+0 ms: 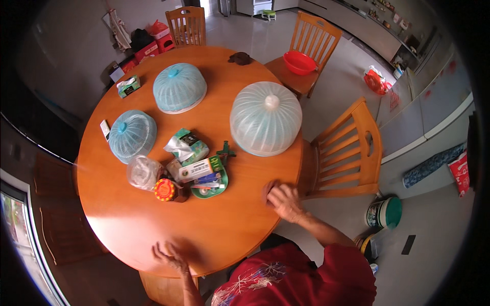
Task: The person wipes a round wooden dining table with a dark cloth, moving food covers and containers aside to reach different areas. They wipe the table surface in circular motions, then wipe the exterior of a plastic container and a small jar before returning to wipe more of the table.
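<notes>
My right hand (286,202) presses on a small brown cloth (269,189) at the right edge of the round wooden table (229,224). Its fingers curl over the cloth and hide part of it. Over the near edge of the table, my left hand (172,258) is empty, its fingers apart. Between and beyond the hands are a jar with a red and yellow lid (165,189), a clear plastic jar (143,172), and a green tray (218,190) of small items. A white and green box (198,170) lies across the tray, beside a tissue pack (188,147).
Three mesh food covers stand on the table: a large white one (265,122), a blue one (179,89) and a smaller blue one (131,135). A dark brown bundle (240,58) lies at the far edge. Wooden chairs surround the table; one (352,153) is close on the right.
</notes>
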Motion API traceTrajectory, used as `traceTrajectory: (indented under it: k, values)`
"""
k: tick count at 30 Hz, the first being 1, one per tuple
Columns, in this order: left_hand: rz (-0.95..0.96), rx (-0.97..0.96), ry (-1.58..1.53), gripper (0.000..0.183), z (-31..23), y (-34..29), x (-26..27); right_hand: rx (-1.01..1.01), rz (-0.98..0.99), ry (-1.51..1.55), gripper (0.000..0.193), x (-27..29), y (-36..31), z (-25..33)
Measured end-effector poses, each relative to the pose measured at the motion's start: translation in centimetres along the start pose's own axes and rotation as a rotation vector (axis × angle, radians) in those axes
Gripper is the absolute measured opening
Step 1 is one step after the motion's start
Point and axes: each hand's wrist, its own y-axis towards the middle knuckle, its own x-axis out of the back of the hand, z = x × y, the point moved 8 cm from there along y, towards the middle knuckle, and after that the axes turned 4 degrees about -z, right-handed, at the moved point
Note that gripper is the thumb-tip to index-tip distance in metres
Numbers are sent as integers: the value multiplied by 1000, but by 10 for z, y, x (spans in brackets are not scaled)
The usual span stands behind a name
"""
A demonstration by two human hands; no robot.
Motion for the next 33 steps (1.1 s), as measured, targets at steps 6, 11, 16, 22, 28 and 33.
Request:
traceTrajectory:
  k: [6, 11, 16, 22, 28, 33]
  values:
    - [615, 346, -418, 27, -115, -74, -100, -597, -171, 352, 24, 16, -2, -155]
    - [1125, 737, -1026, 82, -242, -142, -166, -347, -30, 1003, 34, 17, 10, -11]
    - [1352, 755, -827, 57, -264, -149, -157, -561, 27, 1235, 30, 20, 11, -14]
    - [1351, 497, -523, 22, -209, -170, -155, -980, -578, 1333, 21, 16, -34, -127]
    - [1167, 495, -859, 53, -281, -138, -135, -644, -100, 1010, 24, 62, -3, -92]
    - [1312, 199, -969, 75, -317, -158, -191, -125, 262, 1062, 28, 58, 15, -22]
